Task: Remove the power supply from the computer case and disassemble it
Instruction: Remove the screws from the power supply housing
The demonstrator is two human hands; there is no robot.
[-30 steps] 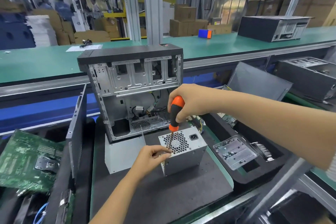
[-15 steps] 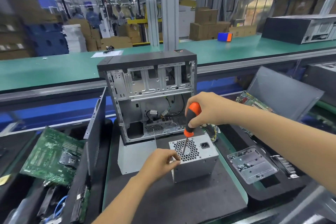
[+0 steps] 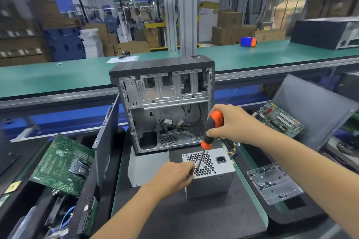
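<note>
The grey power supply [image 3: 215,182] stands on the black mat [image 3: 194,217], its honeycomb fan grille and power socket facing up. Behind it the opened computer case [image 3: 165,103] stands upright with loose cables inside. My right hand [image 3: 231,124] grips the orange-and-black screwdriver [image 3: 210,132], whose tip rests at the grille's front left part. My left hand [image 3: 174,175] holds the power supply's left top corner, fingers curled at the screwdriver tip.
A clear tray of screws [image 3: 274,184] lies right of the mat. Green circuit boards lie at left [image 3: 64,163] and right [image 3: 279,118]. A grey side panel [image 3: 314,108] leans at right, a dark panel [image 3: 105,151] stands left. A green conveyor [image 3: 58,75] runs behind.
The view has shifted, so everything sits further right and lower in frame. Both hands stay on the power supply and screwdriver, with the tip still at the grille.
</note>
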